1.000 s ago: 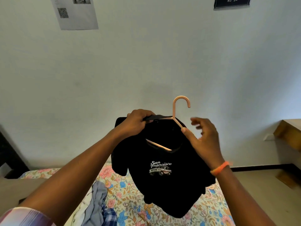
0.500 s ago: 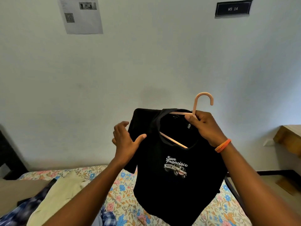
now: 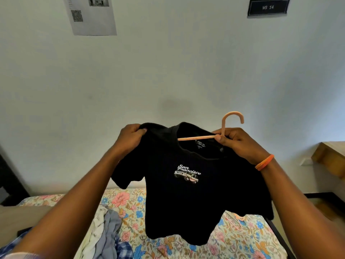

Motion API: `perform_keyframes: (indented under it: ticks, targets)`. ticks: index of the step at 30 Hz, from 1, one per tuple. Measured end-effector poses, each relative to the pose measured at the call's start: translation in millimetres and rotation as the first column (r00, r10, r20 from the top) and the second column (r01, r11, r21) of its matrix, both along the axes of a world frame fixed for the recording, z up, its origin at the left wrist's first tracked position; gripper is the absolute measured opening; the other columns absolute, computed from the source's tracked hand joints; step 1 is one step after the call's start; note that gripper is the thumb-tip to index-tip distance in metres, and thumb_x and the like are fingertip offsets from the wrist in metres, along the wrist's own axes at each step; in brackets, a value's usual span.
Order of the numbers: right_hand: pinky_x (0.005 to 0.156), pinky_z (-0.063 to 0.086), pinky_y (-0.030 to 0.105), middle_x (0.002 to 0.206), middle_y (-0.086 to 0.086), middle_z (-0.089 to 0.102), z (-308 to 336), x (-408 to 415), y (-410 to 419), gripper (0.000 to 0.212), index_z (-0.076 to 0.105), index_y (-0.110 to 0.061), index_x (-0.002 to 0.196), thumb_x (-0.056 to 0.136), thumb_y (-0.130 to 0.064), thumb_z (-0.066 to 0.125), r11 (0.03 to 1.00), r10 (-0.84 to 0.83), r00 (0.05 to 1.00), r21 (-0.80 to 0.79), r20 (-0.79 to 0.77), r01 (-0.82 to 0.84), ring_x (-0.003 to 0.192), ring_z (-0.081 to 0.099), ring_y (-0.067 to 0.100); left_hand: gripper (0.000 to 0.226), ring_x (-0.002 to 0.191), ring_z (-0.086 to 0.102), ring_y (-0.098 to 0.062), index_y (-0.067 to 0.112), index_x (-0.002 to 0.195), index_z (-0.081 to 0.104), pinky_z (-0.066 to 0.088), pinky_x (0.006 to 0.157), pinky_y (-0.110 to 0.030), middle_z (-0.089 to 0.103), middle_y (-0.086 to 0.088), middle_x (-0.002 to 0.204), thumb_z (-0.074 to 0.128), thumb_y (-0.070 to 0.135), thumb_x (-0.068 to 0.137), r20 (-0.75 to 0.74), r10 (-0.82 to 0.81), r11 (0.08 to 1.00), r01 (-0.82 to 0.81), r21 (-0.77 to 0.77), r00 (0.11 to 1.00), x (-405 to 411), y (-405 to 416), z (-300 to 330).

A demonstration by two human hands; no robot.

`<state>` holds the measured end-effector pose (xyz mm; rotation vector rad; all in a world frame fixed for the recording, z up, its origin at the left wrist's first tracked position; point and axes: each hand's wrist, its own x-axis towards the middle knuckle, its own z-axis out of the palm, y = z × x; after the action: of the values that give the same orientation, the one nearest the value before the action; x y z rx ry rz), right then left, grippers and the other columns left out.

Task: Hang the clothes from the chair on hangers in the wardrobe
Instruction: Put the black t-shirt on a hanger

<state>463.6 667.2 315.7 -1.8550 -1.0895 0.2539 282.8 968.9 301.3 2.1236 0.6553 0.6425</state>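
A black T-shirt with a "San Francisco" car print hangs in front of me over the bed. A peach plastic hanger sits inside its collar, hook sticking up. My right hand grips the hanger at the base of the hook, together with the collar. My left hand pinches the shirt's left shoulder and holds it up. The hanger's left arm shows in the neck opening; the rest is hidden under the fabric.
A bed with a floral sheet lies below, with a pile of clothes at its lower left. A wooden table corner juts in at the right. A paper sheet and a dark sign hang on the wall.
My left hand, open beside the shirt half a second ago, has taken hold of the shirt's left shoulder and lifted it. The hanger has levelled out in the collar.
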Motion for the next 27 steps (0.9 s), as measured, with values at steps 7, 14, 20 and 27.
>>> perform_keyframes:
  ticks: [7, 14, 20, 27]
  targets:
    - [0.091, 0.052, 0.046, 0.096, 0.017, 0.07, 1, 1, 13, 0.019, 0.075, -0.026, 0.103, 0.099, -0.029, 0.057, 0.997, -0.027, 1.0, 0.073, 0.002, 0.027, 0.094, 0.065, 0.032, 0.034, 0.106, 0.062, -0.021, 0.014, 0.121, 0.065, 0.052, 0.092, -0.038, 0.063, 0.002, 0.121, 0.072, 0.026, 0.089, -0.353, -0.237, 0.959, 0.276, 0.064, 0.905, -14, 21, -12]
    - [0.077, 0.046, 0.028, 0.088, 0.02, 0.067, 10, -10, 25, 0.02, 0.076, -0.013, 0.101, 0.097, -0.025, 0.06, 0.996, 0.051, 0.999, 0.068, 0.003, -0.051, 0.078, 0.057, 0.018, 0.018, 0.084, 0.059, 0.005, 0.023, 0.109, 0.066, 0.044, 0.073, -0.024, 0.067, 0.012, 0.094, 0.066, 0.03, 0.093, -0.098, -0.392, 0.824, 0.396, 0.405, 0.915, 11, -42, -16]
    - [0.073, 0.049, 0.027, 0.081, -0.012, 0.07, 2, 9, -18, 0.014, 0.076, -0.023, 0.091, 0.091, -0.035, 0.069, 0.985, -0.17, 0.943, 0.02, 0.286, 0.171, 0.075, 0.061, 0.003, 0.011, 0.08, 0.062, -0.006, 0.028, 0.1, 0.067, 0.051, 0.071, -0.033, 0.067, 0.012, 0.086, 0.059, 0.034, 0.095, 0.028, -0.291, 0.874, 0.253, 0.415, 0.956, 34, -73, -20]
    - [0.075, 0.054, 0.045, 0.079, 0.001, 0.07, -54, 41, -94, 0.015, 0.075, -0.011, 0.09, 0.087, -0.026, 0.074, 0.947, -0.193, 0.905, -0.171, 0.38, 0.274, 0.075, 0.064, 0.017, 0.025, 0.103, 0.063, -0.013, 0.035, 0.119, 0.066, 0.044, 0.077, -0.028, 0.071, 0.013, 0.112, 0.057, 0.039, 0.097, -0.021, -0.262, 0.768, 0.221, 0.601, 0.965, 54, -101, 1]
